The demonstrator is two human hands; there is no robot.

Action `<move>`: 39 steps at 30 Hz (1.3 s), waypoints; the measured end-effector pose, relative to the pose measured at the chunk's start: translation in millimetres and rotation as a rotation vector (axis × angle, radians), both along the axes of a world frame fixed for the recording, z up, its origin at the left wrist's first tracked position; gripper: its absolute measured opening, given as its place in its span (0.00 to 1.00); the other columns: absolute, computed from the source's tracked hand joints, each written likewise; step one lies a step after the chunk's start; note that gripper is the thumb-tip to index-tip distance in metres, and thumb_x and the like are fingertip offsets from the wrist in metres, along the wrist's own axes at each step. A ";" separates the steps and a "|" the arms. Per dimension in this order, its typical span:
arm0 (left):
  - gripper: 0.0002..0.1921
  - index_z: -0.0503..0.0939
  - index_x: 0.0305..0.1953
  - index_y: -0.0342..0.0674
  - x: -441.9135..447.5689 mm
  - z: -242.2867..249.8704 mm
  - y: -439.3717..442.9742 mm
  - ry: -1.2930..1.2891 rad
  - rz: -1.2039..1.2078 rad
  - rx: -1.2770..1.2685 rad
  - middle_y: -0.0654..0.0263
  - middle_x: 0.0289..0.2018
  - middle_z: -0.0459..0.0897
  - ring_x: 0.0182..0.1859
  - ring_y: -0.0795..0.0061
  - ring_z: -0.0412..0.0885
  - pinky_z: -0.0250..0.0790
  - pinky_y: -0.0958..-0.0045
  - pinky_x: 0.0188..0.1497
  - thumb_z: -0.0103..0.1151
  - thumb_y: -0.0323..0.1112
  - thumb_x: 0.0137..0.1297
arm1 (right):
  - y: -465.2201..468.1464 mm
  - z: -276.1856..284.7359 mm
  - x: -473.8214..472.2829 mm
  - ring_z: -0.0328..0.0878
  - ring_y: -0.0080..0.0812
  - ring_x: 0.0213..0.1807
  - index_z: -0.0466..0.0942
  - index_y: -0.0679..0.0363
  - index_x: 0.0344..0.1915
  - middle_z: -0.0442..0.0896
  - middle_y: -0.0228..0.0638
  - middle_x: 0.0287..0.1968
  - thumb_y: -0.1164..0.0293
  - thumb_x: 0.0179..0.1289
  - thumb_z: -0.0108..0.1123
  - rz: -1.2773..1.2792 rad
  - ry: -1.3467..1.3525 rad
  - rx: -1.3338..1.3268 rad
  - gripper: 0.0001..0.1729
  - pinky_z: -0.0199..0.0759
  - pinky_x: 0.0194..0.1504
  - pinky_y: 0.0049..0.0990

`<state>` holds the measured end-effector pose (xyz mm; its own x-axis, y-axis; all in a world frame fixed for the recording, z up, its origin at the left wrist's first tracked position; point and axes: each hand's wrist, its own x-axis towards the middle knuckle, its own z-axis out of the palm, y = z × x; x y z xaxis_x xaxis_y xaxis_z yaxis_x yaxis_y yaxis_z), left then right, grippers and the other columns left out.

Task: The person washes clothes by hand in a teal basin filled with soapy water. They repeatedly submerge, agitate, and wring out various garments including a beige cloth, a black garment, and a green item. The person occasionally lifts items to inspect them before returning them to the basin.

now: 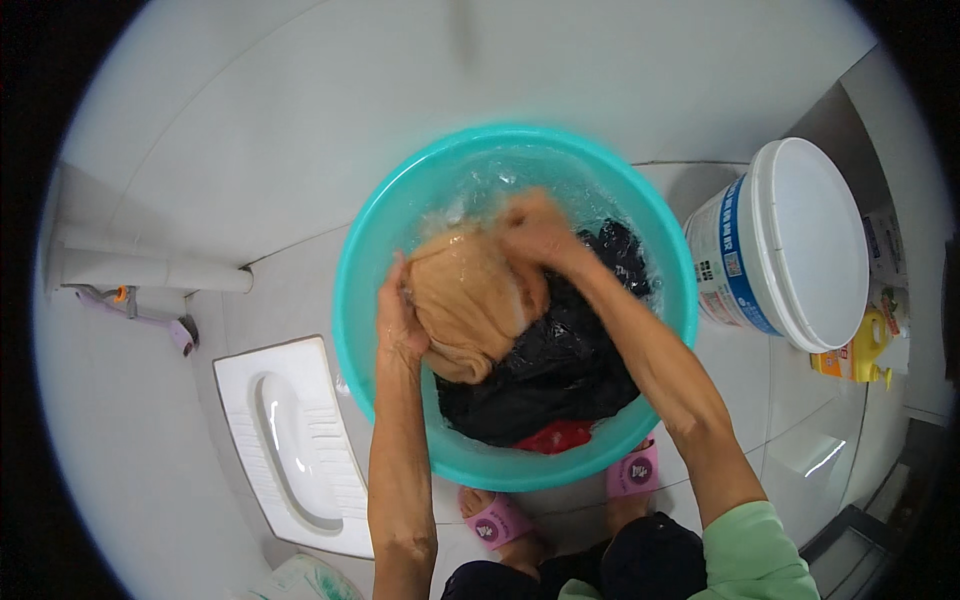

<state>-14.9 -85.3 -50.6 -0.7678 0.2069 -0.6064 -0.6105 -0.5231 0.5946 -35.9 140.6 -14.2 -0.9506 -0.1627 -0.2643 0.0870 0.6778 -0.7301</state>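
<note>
A wet tan cloth (465,292) is bunched up in a large turquoise plastic basin (346,300) of water. My left hand (399,311) grips its left edge, the fingers partly hidden by the cloth. At the cloth's upper right is my right hand (534,229), curled and blurred by motion. Whether it holds a fold of the cloth cannot be made out. Soaked black fabric (555,375) fills the lower and right part of the basin. A bit of red fabric (556,436) shows at the near side. Water splashes beyond the tan cloth.
Right of the basin stands a white lidded plastic bucket (731,262), with a yellow bottle (870,345) beside it. A squat toilet (300,450) is set in the tiled floor at left. A brush (182,335) and a white pipe (157,270) are near the left wall. Pink slippers (496,521) are below the basin.
</note>
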 end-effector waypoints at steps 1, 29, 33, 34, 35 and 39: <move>0.34 0.66 0.63 0.32 1.0 4.7 9.3 0.010 0.021 0.140 0.55 0.60 0.72 0.60 0.57 0.71 0.63 0.58 0.64 0.52 0.56 0.67 | -20.4 -0.1 10.0 0.80 0.47 0.39 0.80 0.65 0.32 0.83 0.47 0.36 0.67 0.53 0.59 0.053 0.264 -0.233 0.12 0.74 0.41 0.41; 0.27 0.69 0.59 0.33 34.1 -11.5 38.4 -0.001 0.039 0.318 0.57 0.52 0.78 0.50 0.64 0.78 0.69 0.63 0.55 0.50 0.51 0.70 | -148.8 -20.3 71.5 0.77 0.49 0.39 0.79 0.68 0.25 0.78 0.46 0.33 0.70 0.47 0.58 0.156 0.536 -0.048 0.10 0.71 0.41 0.45; 0.27 0.71 0.56 0.33 20.6 -27.0 43.3 -0.092 0.089 0.167 0.57 0.50 0.79 0.47 0.65 0.79 0.74 0.65 0.49 0.50 0.52 0.70 | -119.7 -21.9 2.1 0.78 0.48 0.42 0.84 0.61 0.32 0.82 0.46 0.40 0.61 0.55 0.59 0.095 0.381 0.258 0.15 0.73 0.46 0.47; 0.27 0.72 0.56 0.33 18.7 -26.1 39.6 -0.093 0.094 0.149 0.57 0.49 0.80 0.46 0.66 0.79 0.75 0.65 0.47 0.51 0.53 0.70 | -106.0 -23.2 -10.5 0.79 0.45 0.38 0.83 0.60 0.29 0.83 0.45 0.36 0.60 0.56 0.59 -0.002 0.458 0.254 0.15 0.74 0.42 0.44; 0.27 0.71 0.56 0.33 16.5 -20.9 46.3 -0.085 0.057 0.150 0.56 0.50 0.79 0.47 0.65 0.79 0.74 0.64 0.49 0.51 0.52 0.70 | -84.5 -45.0 -27.3 0.78 0.43 0.34 0.83 0.60 0.27 0.83 0.45 0.33 0.58 0.57 0.59 -0.090 0.423 0.225 0.16 0.74 0.38 0.42; 0.26 0.71 0.57 0.33 16.9 2.4 36.3 -0.080 0.163 0.242 0.53 0.53 0.77 0.55 0.59 0.74 0.66 0.57 0.61 0.48 0.51 0.71 | -23.0 -61.8 -22.9 0.78 0.45 0.35 0.80 0.63 0.27 0.81 0.45 0.33 0.60 0.50 0.62 -0.248 0.075 -0.089 0.15 0.73 0.41 0.39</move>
<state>2.0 -49.1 -48.2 -0.7544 0.2312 -0.6144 -0.5470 -0.7388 0.3937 -58.8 117.6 -76.0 -0.9807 0.0579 -0.1865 0.1855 0.5756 -0.7965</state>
